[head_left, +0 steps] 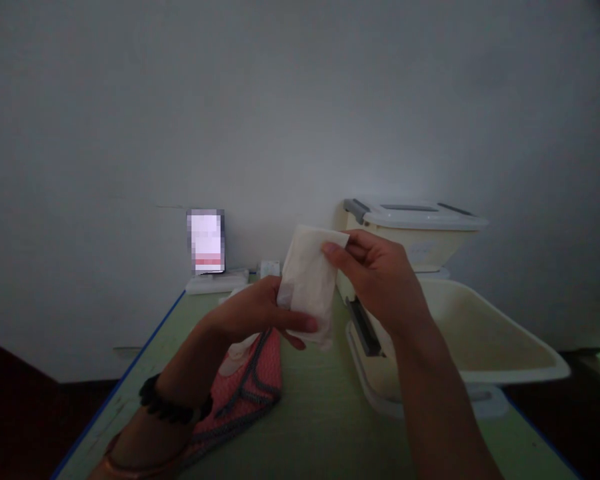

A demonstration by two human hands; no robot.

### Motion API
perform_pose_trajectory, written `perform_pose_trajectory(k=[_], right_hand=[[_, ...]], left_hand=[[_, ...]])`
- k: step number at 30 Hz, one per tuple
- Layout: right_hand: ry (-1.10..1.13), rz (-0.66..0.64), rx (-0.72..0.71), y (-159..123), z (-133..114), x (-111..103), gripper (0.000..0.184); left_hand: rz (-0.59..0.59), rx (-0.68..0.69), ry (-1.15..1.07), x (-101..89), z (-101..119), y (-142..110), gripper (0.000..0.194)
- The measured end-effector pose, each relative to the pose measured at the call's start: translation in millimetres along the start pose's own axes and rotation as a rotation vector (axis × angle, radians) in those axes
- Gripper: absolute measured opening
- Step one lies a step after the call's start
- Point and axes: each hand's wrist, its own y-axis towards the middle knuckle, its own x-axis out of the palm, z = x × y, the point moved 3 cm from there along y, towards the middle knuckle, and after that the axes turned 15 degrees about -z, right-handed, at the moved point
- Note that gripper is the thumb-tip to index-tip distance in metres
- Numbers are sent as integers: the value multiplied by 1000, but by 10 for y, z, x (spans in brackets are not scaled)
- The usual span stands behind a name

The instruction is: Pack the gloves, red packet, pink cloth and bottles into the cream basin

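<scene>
White packet (307, 277) is gripped low by the left hand (250, 310), top corner pinched by the right hand (390, 277). Can't really be told if it's opened, front bin (495, 323) is uncovered tho.

Dim, hazy picture with dark corners, slightly soft hands, and a glaring, pixelated screen (207, 241).

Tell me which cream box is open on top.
The nearer box: you can see inside it, whereas the farther box has its white lid on.
</scene>
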Motion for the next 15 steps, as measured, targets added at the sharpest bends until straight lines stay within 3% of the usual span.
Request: perform_pose_trajectory(k=[4,9,15], right_hand=[[-42,30,2,2,-34,1,12],[-19,3,-11,3,-48,16,13],[-3,20,-17,-1,-50,-2,11]], left_hand=[[-49,-1,43,12,-47,22,27],[-221,70,36,84,-47,52,33],[-183,50,13,31,-69,49,36]])
